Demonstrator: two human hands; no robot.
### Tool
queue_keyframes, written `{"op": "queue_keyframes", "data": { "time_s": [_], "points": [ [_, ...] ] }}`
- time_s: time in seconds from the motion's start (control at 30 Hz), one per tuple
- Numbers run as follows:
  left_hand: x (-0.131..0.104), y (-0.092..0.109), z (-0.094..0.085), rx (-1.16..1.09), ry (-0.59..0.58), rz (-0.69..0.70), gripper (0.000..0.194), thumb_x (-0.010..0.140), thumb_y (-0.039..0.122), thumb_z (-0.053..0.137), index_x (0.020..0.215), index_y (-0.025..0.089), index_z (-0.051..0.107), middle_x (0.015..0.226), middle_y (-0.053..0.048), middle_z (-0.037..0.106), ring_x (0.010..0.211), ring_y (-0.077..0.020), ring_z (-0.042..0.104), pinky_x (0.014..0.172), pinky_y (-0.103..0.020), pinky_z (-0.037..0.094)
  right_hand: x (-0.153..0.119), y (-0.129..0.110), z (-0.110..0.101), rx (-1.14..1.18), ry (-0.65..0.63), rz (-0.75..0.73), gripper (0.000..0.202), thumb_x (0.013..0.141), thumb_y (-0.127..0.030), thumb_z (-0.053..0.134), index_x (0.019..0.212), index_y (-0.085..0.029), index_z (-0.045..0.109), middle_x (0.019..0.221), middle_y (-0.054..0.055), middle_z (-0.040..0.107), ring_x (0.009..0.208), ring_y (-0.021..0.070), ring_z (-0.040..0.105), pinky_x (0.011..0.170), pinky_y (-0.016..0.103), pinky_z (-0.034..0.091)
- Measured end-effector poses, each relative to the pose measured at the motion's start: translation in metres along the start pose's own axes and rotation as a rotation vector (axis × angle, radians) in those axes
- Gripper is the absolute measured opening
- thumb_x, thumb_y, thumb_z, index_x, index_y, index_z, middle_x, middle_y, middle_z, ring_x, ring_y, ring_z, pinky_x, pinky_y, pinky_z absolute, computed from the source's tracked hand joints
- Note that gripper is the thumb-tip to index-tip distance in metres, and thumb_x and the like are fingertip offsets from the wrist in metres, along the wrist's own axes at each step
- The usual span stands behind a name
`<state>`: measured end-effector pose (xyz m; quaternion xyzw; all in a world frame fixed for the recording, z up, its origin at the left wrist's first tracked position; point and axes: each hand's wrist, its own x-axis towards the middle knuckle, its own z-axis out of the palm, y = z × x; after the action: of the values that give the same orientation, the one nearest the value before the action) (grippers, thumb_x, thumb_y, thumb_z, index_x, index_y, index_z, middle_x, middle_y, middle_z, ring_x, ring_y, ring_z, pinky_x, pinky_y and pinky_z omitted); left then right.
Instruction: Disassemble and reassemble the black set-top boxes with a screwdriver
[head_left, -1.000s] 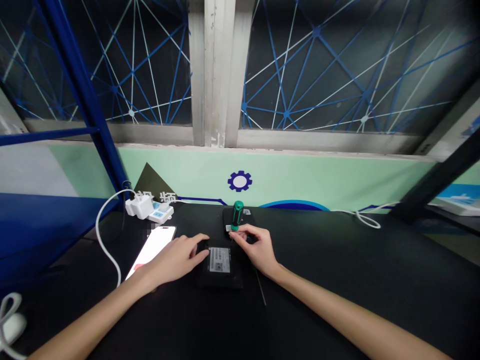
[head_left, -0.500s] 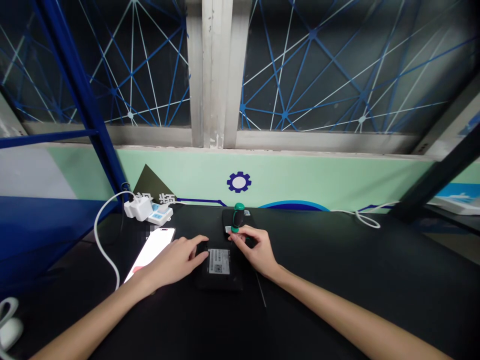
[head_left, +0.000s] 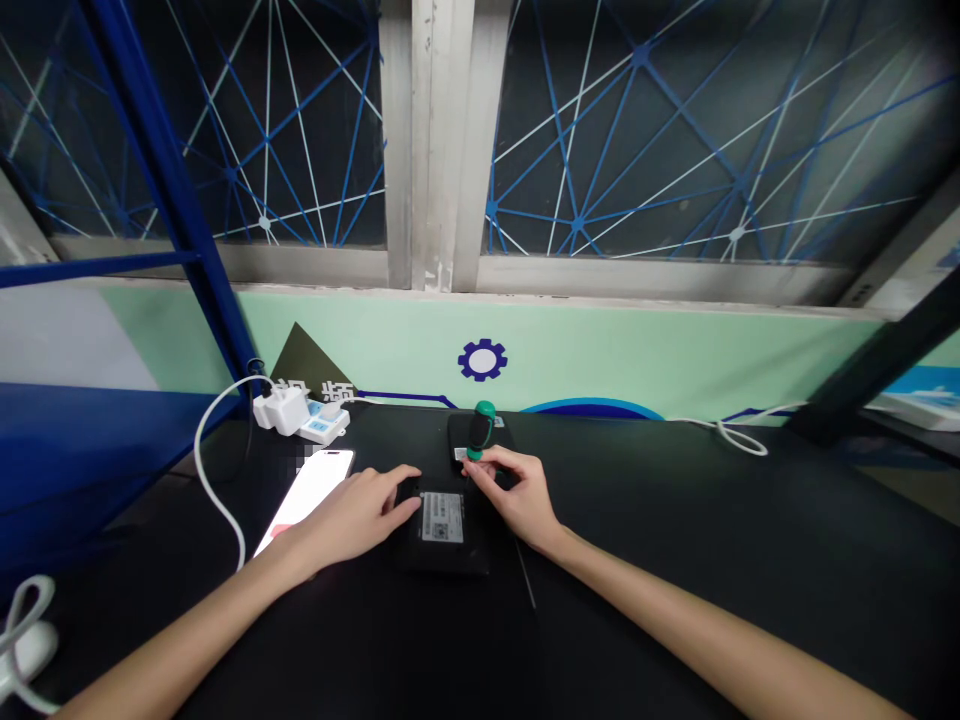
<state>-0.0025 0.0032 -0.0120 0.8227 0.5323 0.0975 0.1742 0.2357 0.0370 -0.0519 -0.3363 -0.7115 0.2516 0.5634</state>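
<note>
A black box-shaped device (head_left: 444,560) lies on the black table with a white printed label (head_left: 443,518) facing up. My left hand (head_left: 364,508) rests at its left edge, thumb and index finger apart, holding nothing. Pinched in the fingers of my right hand (head_left: 519,493) is a screwdriver (head_left: 481,430) with a green and black handle, standing nearly upright, tilted slightly right. Its tip is over the far right part of the device; whether it touches is too small to tell. Behind the screwdriver lies a second black device (head_left: 457,432), partly hidden.
A lit phone (head_left: 311,495) lies beside my left forearm. Behind it are a white power strip (head_left: 324,422) and a plug with a white cable (head_left: 204,465). A thin dark rod (head_left: 526,575) lies right of the labelled device. Another white cable (head_left: 739,440) is at the back right.
The whole view has shifted slightly. The screwdriver handle leans a little more to the right; both hands keep nearly the same places on and above the device.
</note>
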Motion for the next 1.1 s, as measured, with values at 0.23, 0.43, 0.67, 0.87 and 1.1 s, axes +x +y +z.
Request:
{"op": "queue_keyframes", "data": {
  "time_s": [0.23, 0.43, 0.67, 0.87, 1.1],
  "points": [
    [0.0002, -0.0011, 0.0013, -0.005, 0.000, 0.002, 0.048, 0.099, 0.049, 0.041, 0.138, 0.026, 0.055, 0.073, 0.000, 0.066, 0.074, -0.0212, 0.063, 0.059, -0.026, 0.036, -0.0008, 0.0047, 0.0006, -0.018, 0.020, 0.016, 0.018, 0.085, -0.032, 0.072, 0.076, -0.017, 0.073, 0.065, 0.002, 0.065, 0.056, 0.0135, 0.052, 0.056, 0.027, 0.046],
    [0.0002, -0.0003, 0.0006, 0.003, -0.005, -0.005, 0.049, 0.098, 0.049, 0.041, 0.138, 0.025, 0.054, 0.073, 0.000, 0.065, 0.074, -0.0208, 0.063, 0.059, -0.026, 0.036, -0.0002, 0.0055, 0.0003, -0.015, 0.035, 0.042, 0.023, 0.083, -0.036, 0.075, 0.072, -0.017, 0.070, 0.062, 0.000, 0.063, 0.054, 0.0127, 0.051, 0.055, 0.026, 0.045],
    [-0.0007, 0.0007, 0.0001, -0.005, 0.001, -0.004, 0.049, 0.098, 0.049, 0.041, 0.138, 0.025, 0.055, 0.073, 0.000, 0.066, 0.072, -0.0205, 0.063, 0.059, -0.026, 0.037, -0.0006, 0.0047, 0.0007, -0.005, 0.035, 0.070, 0.029, 0.081, -0.042, 0.076, 0.069, -0.017, 0.067, 0.058, -0.001, 0.059, 0.052, 0.0121, 0.049, 0.053, 0.026, 0.043],
    [-0.0005, -0.0018, 0.0009, -0.012, -0.008, 0.004, 0.048, 0.099, 0.049, 0.040, 0.139, 0.026, 0.053, 0.071, 0.001, 0.065, 0.073, -0.0213, 0.063, 0.060, -0.027, 0.037, -0.0002, 0.0043, 0.0020, 0.037, 0.034, 0.087, 0.028, 0.080, -0.041, 0.078, 0.069, -0.018, 0.066, 0.061, 0.000, 0.062, 0.052, 0.0127, 0.051, 0.053, 0.026, 0.045],
    [0.0009, -0.0042, 0.0030, -0.001, 0.004, 0.010, 0.049, 0.099, 0.049, 0.041, 0.139, 0.025, 0.053, 0.070, 0.001, 0.064, 0.069, -0.0203, 0.061, 0.059, -0.027, 0.036, -0.0002, -0.0016, -0.0026, 0.030, -0.051, -0.004, 0.014, 0.088, -0.028, 0.068, 0.082, -0.017, 0.075, 0.073, 0.005, 0.072, 0.061, 0.0158, 0.059, 0.061, 0.029, 0.048]
  ]
}}
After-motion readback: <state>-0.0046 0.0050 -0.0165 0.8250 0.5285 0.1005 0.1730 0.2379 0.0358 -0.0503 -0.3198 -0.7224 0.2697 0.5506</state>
